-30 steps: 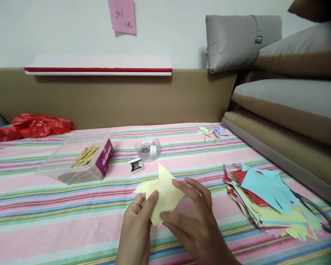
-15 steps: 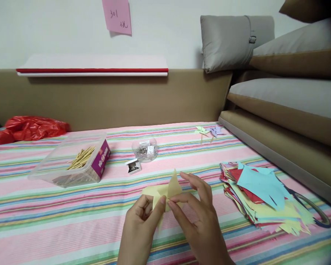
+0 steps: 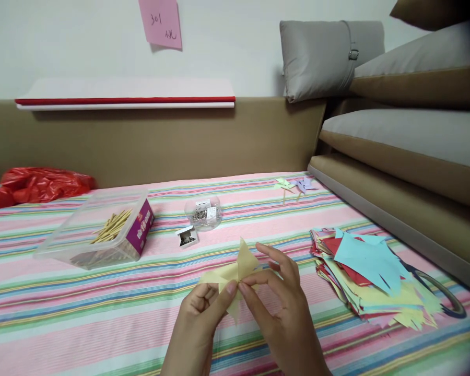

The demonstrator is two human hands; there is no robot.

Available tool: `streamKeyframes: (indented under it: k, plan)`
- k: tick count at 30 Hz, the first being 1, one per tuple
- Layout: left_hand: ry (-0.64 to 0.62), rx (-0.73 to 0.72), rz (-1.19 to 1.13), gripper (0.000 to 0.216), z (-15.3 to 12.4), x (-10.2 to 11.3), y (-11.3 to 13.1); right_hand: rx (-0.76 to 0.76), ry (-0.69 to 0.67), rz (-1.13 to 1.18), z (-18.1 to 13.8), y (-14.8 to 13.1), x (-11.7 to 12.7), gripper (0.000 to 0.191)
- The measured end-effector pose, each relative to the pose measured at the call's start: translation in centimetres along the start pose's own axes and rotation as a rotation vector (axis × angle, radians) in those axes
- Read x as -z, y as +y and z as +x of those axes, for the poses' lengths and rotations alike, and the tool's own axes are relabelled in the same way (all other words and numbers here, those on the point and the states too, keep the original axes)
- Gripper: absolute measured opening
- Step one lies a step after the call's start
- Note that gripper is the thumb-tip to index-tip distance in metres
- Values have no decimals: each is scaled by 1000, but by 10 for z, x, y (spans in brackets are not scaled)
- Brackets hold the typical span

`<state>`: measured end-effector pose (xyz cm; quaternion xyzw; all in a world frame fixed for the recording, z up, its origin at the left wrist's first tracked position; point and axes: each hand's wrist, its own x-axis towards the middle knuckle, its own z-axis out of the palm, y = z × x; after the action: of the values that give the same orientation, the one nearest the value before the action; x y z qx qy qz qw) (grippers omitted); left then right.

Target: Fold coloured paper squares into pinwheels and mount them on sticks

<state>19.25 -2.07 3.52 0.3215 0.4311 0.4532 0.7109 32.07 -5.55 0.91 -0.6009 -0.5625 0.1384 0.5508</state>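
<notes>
Pale yellow paper folded into a pinwheel (image 3: 246,261) is held up above the striped cloth, its pointed blades sticking out on several sides. My left hand (image 3: 201,313) grips it from the left, thumb pressed on the folds near the centre. From the right, thumb and index finger of my right hand (image 3: 280,303) pinch at the pinwheel's centre, the other fingers raised. Whether a small pin sits between those fingertips I cannot make out. Beyond my hands lie a small white box (image 3: 187,237) of metal pins and a clear round container (image 3: 203,215) with more metal pieces.
A clear plastic box (image 3: 141,230) of thin wooden sticks stands left. At right, scissors (image 3: 446,297) lie partly under stacked cut paper (image 3: 368,261). Two pinwheels on sticks, one green (image 3: 284,184) and one purple (image 3: 304,184), lie farther back. Cushions (image 3: 403,130) line the right side.
The yellow blades have turned slightly, and a lower point now shows more clearly between my hands. Both hands keep their hold at the centre. The view has shifted a little.
</notes>
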Motion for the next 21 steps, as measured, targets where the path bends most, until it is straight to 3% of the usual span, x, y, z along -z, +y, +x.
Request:
streamKeyframes:
  k: [21]
  plan:
    - [-29,-153,207,23,3,3,-14,-126,113,144,-5,-12,-16,14]
